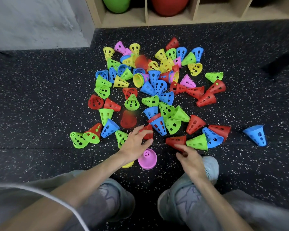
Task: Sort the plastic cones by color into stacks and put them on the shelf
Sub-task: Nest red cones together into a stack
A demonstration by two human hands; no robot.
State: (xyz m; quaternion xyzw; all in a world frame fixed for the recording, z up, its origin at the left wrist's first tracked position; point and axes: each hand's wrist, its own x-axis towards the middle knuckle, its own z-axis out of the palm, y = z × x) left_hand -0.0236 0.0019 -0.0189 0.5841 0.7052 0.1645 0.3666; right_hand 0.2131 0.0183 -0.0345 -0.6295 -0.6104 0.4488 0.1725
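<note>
Several perforated plastic cones in red, green, blue, yellow and pink lie scattered in a pile on the dark speckled floor. My left hand grips a red cone at the pile's near edge, fingers curled round it. My right hand reaches toward another red cone lying on its side; its fingertips touch the cone's near end, and the grip is unclear. A pink cone sits just below my left hand, with a yellow one partly hidden under my wrist.
A wooden shelf with open compartments stands at the far edge, holding a green ball and a red ball. A lone blue cone lies to the right. My knees and a shoe are at the bottom.
</note>
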